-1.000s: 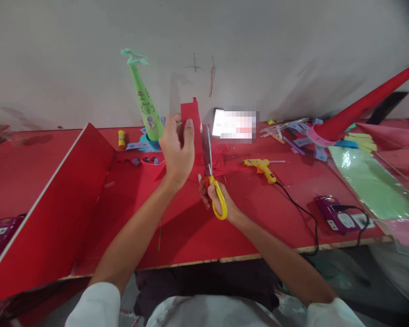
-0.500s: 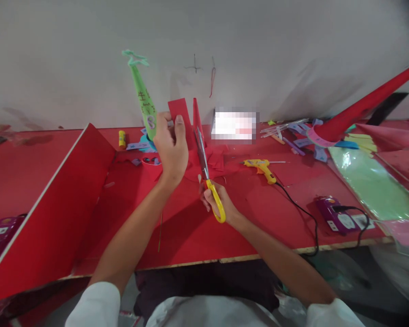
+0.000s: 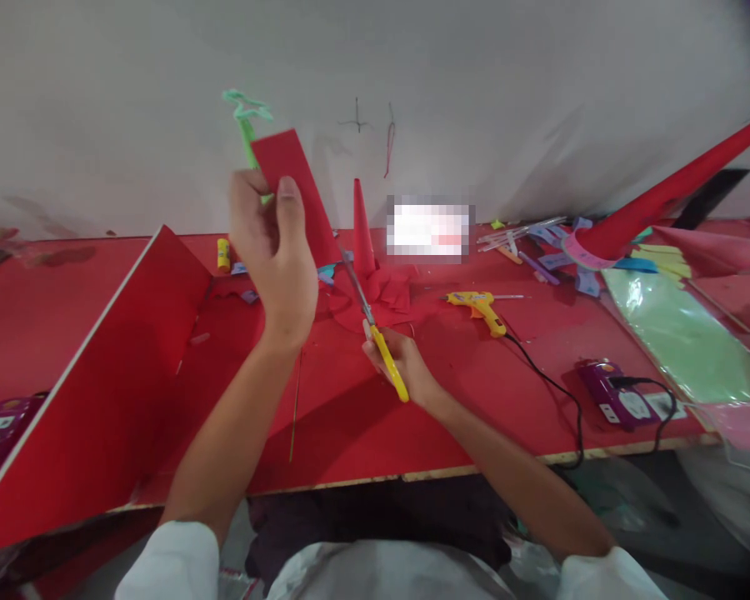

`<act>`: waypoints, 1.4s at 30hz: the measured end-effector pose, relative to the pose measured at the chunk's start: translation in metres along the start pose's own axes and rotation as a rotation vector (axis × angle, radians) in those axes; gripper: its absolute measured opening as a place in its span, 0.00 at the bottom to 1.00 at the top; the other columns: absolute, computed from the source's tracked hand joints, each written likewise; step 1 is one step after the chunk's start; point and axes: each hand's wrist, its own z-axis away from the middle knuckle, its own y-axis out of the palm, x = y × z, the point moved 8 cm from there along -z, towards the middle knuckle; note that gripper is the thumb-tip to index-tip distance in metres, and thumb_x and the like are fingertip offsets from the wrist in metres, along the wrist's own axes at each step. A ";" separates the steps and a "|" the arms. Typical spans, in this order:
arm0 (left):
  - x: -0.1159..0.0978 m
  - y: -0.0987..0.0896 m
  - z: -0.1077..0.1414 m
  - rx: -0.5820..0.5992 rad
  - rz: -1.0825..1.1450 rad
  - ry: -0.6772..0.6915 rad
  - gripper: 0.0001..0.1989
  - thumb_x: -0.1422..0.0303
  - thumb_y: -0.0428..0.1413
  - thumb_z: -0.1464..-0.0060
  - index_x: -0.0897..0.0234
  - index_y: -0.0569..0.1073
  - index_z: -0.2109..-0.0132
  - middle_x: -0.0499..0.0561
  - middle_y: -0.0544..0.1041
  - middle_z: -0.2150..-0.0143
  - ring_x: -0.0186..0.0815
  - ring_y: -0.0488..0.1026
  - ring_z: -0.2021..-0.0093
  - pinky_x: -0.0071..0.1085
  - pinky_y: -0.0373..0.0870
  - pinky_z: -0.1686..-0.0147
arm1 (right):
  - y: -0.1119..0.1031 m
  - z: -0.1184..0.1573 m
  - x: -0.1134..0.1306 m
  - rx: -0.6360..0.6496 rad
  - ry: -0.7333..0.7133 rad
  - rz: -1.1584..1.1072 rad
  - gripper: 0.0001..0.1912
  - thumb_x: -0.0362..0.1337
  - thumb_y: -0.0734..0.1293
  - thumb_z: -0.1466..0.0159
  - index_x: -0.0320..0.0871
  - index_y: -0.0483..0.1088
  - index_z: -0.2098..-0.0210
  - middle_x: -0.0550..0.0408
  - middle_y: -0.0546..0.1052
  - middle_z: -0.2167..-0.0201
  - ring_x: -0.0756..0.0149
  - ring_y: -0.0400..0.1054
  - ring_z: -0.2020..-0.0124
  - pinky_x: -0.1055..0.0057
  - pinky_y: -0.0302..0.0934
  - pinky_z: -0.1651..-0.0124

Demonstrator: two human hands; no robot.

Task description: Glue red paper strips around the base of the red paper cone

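Observation:
My left hand (image 3: pixel 278 258) pinches a strip of red paper (image 3: pixel 300 179) between thumb and fingers, held up over the table. My right hand (image 3: pixel 400 358) grips yellow-handled scissors (image 3: pixel 387 362), whose blades point up and left. Their tips reach the lower right edge of the paper; whether they are cutting into it I cannot tell. Behind the scissors a red paper cone (image 3: pixel 362 229) stands upright among red paper scraps (image 3: pixel 397 292). A green cone with a fuzzy top (image 3: pixel 245 125) is mostly hidden behind my left hand and the paper.
A yellow glue gun (image 3: pixel 481 308) lies on the right, its black cord near a purple power box (image 3: pixel 622 396). A glue stick (image 3: pixel 223 255) stands at the back left, near an upright red board (image 3: pixel 93 375). A larger red cone (image 3: pixel 668 192) leans at the far right.
My left hand has moved left with the red paper, which is now raised and tilted. The scissors have swung leftward, and their blades look closer together. The red cone shows more fully.

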 end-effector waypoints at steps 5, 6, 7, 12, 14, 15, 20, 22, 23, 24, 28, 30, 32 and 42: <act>-0.034 -0.011 -0.012 -0.021 -0.015 0.057 0.21 0.55 0.60 0.33 0.59 0.61 0.68 0.49 0.56 0.66 0.34 0.57 0.66 0.37 0.62 0.64 | 0.013 0.001 0.003 0.053 -0.020 0.385 0.23 0.55 0.78 0.42 0.47 0.66 0.68 0.60 0.71 0.76 0.68 0.64 0.77 0.71 0.53 0.71; -0.037 -0.012 -0.012 -0.021 -0.029 0.054 0.21 0.56 0.60 0.33 0.58 0.60 0.69 0.49 0.56 0.66 0.35 0.56 0.67 0.37 0.61 0.65 | 0.019 0.004 0.005 0.087 -0.042 0.473 0.21 0.54 0.78 0.41 0.47 0.67 0.67 0.58 0.74 0.75 0.67 0.67 0.75 0.71 0.54 0.70; -0.040 -0.012 -0.011 -0.025 -0.038 0.055 0.21 0.58 0.60 0.32 0.58 0.60 0.69 0.49 0.56 0.66 0.34 0.55 0.67 0.36 0.60 0.66 | 0.026 0.007 0.006 0.119 -0.071 0.565 0.20 0.53 0.77 0.39 0.46 0.69 0.64 0.55 0.76 0.72 0.64 0.70 0.73 0.70 0.56 0.69; -0.051 -0.003 -0.010 0.043 -0.070 0.093 0.18 0.69 0.57 0.31 0.59 0.60 0.69 0.47 0.57 0.68 0.33 0.55 0.70 0.35 0.56 0.68 | 0.052 0.023 0.011 0.215 -0.216 0.908 0.24 0.55 0.75 0.36 0.42 0.72 0.55 0.42 0.82 0.58 0.52 0.78 0.58 0.63 0.67 0.59; -0.053 0.004 -0.010 0.127 -0.104 0.101 0.18 0.73 0.57 0.32 0.58 0.59 0.69 0.46 0.56 0.71 0.33 0.54 0.71 0.35 0.55 0.69 | 0.058 0.026 0.012 0.223 -0.285 0.958 0.24 0.56 0.73 0.35 0.41 0.73 0.55 0.41 0.82 0.55 0.50 0.78 0.53 0.61 0.70 0.55; -0.051 0.009 -0.009 0.196 -0.120 0.087 0.17 0.73 0.57 0.33 0.58 0.60 0.69 0.45 0.55 0.72 0.33 0.53 0.72 0.35 0.54 0.70 | 0.060 0.027 0.013 0.223 -0.313 0.972 0.25 0.56 0.73 0.34 0.40 0.73 0.54 0.41 0.81 0.54 0.49 0.78 0.52 0.61 0.70 0.54; -0.003 0.048 0.024 0.673 -0.244 -0.089 0.09 0.73 0.59 0.36 0.60 0.69 0.65 0.43 0.66 0.72 0.29 0.62 0.72 0.31 0.58 0.70 | 0.064 0.029 0.012 0.225 -0.396 1.028 0.24 0.53 0.74 0.35 0.39 0.73 0.52 0.41 0.81 0.54 0.50 0.77 0.53 0.59 0.72 0.53; 0.024 0.065 0.048 0.821 -0.283 -0.130 0.04 0.72 0.59 0.36 0.61 0.74 0.62 0.46 0.75 0.67 0.31 0.69 0.68 0.30 0.63 0.65 | 0.065 0.032 0.016 0.236 -0.443 1.031 0.22 0.50 0.75 0.35 0.39 0.73 0.52 0.41 0.81 0.54 0.50 0.77 0.51 0.59 0.71 0.50; 0.038 0.073 0.062 0.901 -0.302 -0.149 0.03 0.71 0.58 0.35 0.62 0.76 0.60 0.48 0.77 0.65 0.32 0.71 0.65 0.31 0.64 0.63 | 0.066 0.033 0.018 0.244 -0.459 1.032 0.22 0.50 0.74 0.34 0.39 0.73 0.51 0.42 0.81 0.54 0.50 0.77 0.51 0.60 0.71 0.49; 0.052 0.080 0.075 0.965 -0.329 -0.175 0.03 0.70 0.59 0.36 0.63 0.78 0.59 0.50 0.79 0.62 0.33 0.73 0.63 0.31 0.65 0.60 | 0.066 0.033 0.019 0.251 -0.466 1.039 0.21 0.50 0.73 0.33 0.39 0.73 0.51 0.42 0.81 0.54 0.51 0.77 0.51 0.60 0.71 0.49; 0.097 0.090 0.105 1.038 -0.424 -0.324 0.06 0.71 0.59 0.38 0.64 0.81 0.57 0.51 0.80 0.62 0.35 0.74 0.62 0.32 0.65 0.59 | 0.067 0.033 0.020 0.272 -0.449 1.106 0.22 0.52 0.71 0.31 0.38 0.73 0.51 0.41 0.81 0.54 0.49 0.78 0.52 0.58 0.71 0.50; 0.105 0.090 0.110 1.047 -0.381 -0.381 0.06 0.71 0.58 0.37 0.64 0.80 0.61 0.49 0.79 0.67 0.33 0.72 0.66 0.31 0.63 0.62 | 0.068 0.033 0.020 0.285 -0.445 1.130 0.22 0.51 0.71 0.31 0.37 0.73 0.50 0.41 0.81 0.55 0.49 0.78 0.51 0.58 0.71 0.49; 0.107 0.089 0.111 1.041 -0.352 -0.416 0.08 0.70 0.58 0.37 0.64 0.78 0.66 0.47 0.75 0.72 0.31 0.68 0.70 0.31 0.60 0.66 | 0.068 0.033 0.020 0.296 -0.447 1.138 0.24 0.52 0.71 0.31 0.37 0.73 0.50 0.40 0.81 0.55 0.49 0.78 0.51 0.58 0.71 0.49; 0.104 0.084 0.102 0.983 -0.354 -0.465 0.09 0.70 0.56 0.36 0.63 0.74 0.68 0.47 0.79 0.75 0.30 0.69 0.75 0.30 0.61 0.68 | 0.066 0.034 0.022 0.297 -0.485 1.084 0.24 0.50 0.70 0.31 0.34 0.73 0.48 0.39 0.77 0.51 0.48 0.75 0.50 0.56 0.71 0.45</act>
